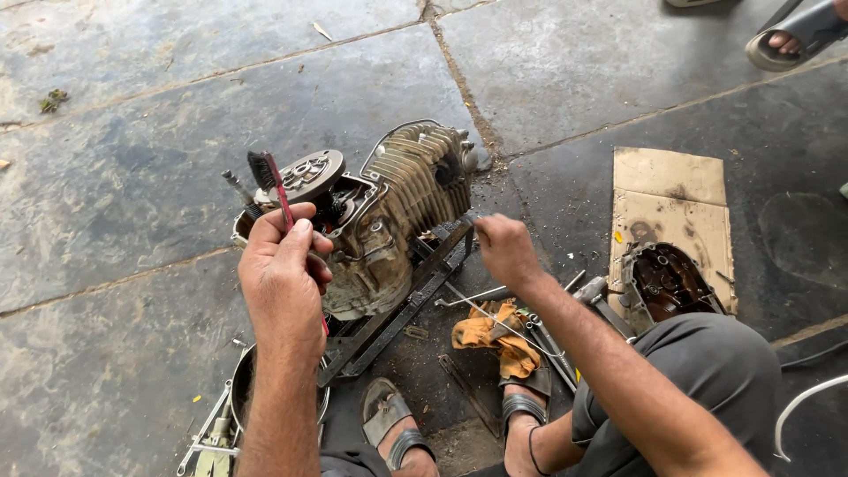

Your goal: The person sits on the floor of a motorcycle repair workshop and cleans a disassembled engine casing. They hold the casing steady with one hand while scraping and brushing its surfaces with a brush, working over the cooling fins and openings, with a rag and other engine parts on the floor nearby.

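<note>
A small finned engine (380, 221) was propped on a dark metal frame (402, 305) on the stone floor (132, 159). A red-handled brush (276, 190) was pinched in the left hand (283, 274) just over the engine's open side, while the right hand (505, 250) was closed against the frame beside it. Short, light strokes with the engine kept braced would probably have served best.

The engine (380, 221) sits on a metal frame (397, 300) on the floor (132, 132). At its four o'clock lies a rag (495, 340) among tools (548, 336); at three o'clock, an engine cover (667, 283) on cardboard (671, 190).
</note>
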